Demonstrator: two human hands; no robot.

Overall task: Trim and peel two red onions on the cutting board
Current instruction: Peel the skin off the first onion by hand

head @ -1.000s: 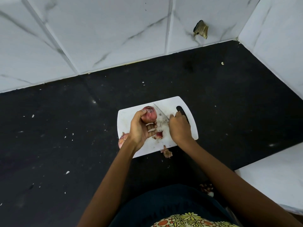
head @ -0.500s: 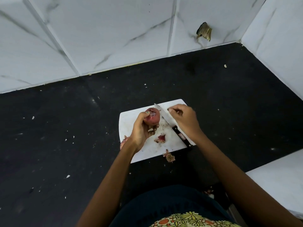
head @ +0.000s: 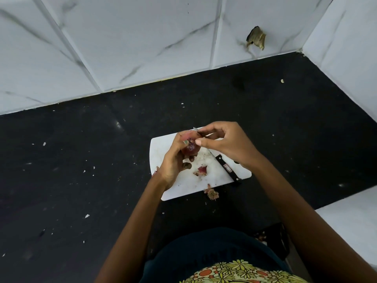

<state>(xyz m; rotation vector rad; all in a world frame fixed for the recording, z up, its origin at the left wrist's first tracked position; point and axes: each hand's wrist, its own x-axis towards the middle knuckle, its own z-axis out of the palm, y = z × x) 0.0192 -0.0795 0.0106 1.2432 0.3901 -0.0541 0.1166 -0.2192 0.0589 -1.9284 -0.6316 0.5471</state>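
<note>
From the head view, the left hand holds a red onion above the white cutting board, with its fingers curled around the bulb. The right hand is at the top of the onion; its thumb and forefinger come together at the skin, and it seems to pinch a small flap of it, though the contact is too small to be sure. The knife lies flat on the board, free of both hands. A cut onion end lies on the board, and a root scrap sits on the black bench just beside the near edge of the board. The second onion is mostly hidden behind the left wrist.

The onion looks light and firm. Its dry skin probably tears easily and the layer below is slippery, so it is better to take the skin at the cut edge and pull downward.
</note>
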